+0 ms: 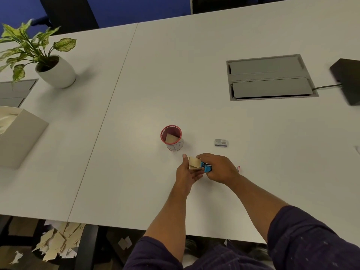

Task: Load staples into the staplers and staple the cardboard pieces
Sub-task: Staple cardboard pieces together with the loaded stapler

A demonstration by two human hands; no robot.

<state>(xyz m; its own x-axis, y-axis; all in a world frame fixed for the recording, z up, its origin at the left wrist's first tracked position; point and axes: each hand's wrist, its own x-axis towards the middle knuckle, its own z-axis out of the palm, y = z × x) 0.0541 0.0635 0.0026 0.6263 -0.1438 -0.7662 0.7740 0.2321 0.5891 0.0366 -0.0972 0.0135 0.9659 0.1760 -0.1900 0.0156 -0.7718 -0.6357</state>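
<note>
Just above the counter (194, 94), the left hand (185, 173) pinches thin, stiff, light cardboard pieces (194, 163) by their left edge; the right hand (219, 166) wraps the small blue stapler (206, 167), probably hard and slippery, best squeezed near its nose.

One blue stapler (206, 167) sits in the right grip (218, 168), and one small stack of cardboard pieces (194, 163) is held in the left grip (187, 173), too few edges showing to count the pieces. Beyond the two grips stand one red-rimmed cup (172, 137) holding one cardboard piece (171, 138), and one staple box (221, 142) beyond the right grip. Far to the left of both grips are one potted plant (56, 72) and one tissue box (18, 137), and far beyond the right grip one grey cable hatch (269, 77) is set in the surface (136, 94).
</note>
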